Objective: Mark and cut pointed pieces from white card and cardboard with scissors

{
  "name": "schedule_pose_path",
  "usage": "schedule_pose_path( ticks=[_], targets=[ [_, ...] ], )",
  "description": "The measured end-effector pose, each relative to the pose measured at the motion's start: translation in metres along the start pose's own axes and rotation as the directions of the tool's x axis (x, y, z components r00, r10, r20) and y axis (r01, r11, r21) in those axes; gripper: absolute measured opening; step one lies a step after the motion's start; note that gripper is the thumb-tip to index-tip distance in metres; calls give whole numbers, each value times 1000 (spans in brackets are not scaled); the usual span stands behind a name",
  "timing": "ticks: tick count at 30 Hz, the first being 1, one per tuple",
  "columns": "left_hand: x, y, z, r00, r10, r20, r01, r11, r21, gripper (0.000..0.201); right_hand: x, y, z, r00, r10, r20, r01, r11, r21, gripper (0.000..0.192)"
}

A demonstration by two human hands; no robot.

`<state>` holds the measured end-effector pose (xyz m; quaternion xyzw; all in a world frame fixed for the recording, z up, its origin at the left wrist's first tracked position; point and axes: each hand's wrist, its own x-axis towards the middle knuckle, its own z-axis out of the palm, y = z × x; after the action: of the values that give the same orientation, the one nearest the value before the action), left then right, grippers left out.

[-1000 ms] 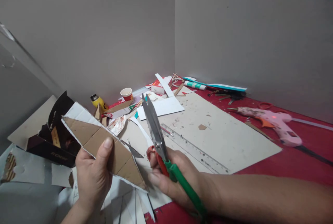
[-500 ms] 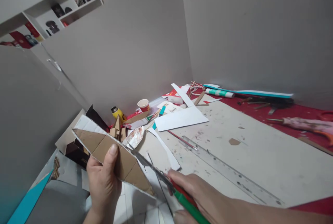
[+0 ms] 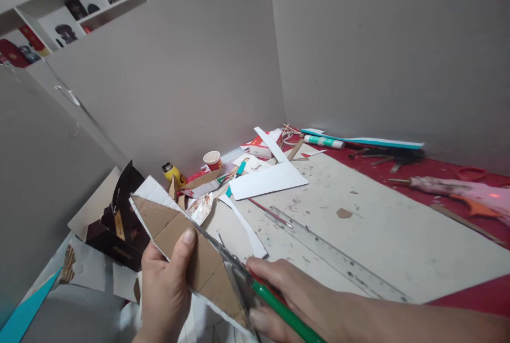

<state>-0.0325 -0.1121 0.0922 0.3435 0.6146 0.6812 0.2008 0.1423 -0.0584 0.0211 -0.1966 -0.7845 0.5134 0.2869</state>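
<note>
My left hand grips a long pointed piece of brown cardboard with a white edge, thumb pressed on its face. My right hand holds scissors with a green and red handle. The blades lie along the cardboard's upper right edge, near its lower tip, with one blade over the face of the piece. Both hands are low in the view, just above a pile of white offcuts.
A clear ruler lies on a large pale board over the red table. A pink glue gun, a paper cup, a yellow bottle, a dark box and paper scraps lie about. Grey walls meet behind.
The scissors swung down from pointing upward and came onto the cardboard's edge, then slid toward its lower tip. The view lifted and now shows a shelf at upper left.
</note>
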Motion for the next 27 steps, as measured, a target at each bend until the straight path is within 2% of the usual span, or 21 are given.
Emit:
schedule_pose_path(
  ticks=[6, 10, 15, 19, 27],
  targets=[
    [-6, -10, 6, 998, -49, 36, 51, 997, -57, 53, 1, 7, 2, 997, 49, 67, -46, 998, -36, 23],
    [-5, -14, 6, 994, -82, 78, 91, 989, -119, 49, 0, 12, 5, 994, 59, 88, -57, 998, -25, 25],
    [-6, -16, 6, 984, -140, 109, 156, 974, -163, 55, -1, 7, 4, 990, 62, 124, -64, 998, 14, 26],
    [-6, -17, 6, 968, -217, 128, 238, 953, -185, 63, -1, 2, 3, 989, 77, 128, -84, 995, 53, 29],
    [-7, -13, 8, 962, -244, 121, 264, 946, -190, 67, 1, -1, 3, 992, 75, 101, -85, 991, 106, 36]
  ],
)
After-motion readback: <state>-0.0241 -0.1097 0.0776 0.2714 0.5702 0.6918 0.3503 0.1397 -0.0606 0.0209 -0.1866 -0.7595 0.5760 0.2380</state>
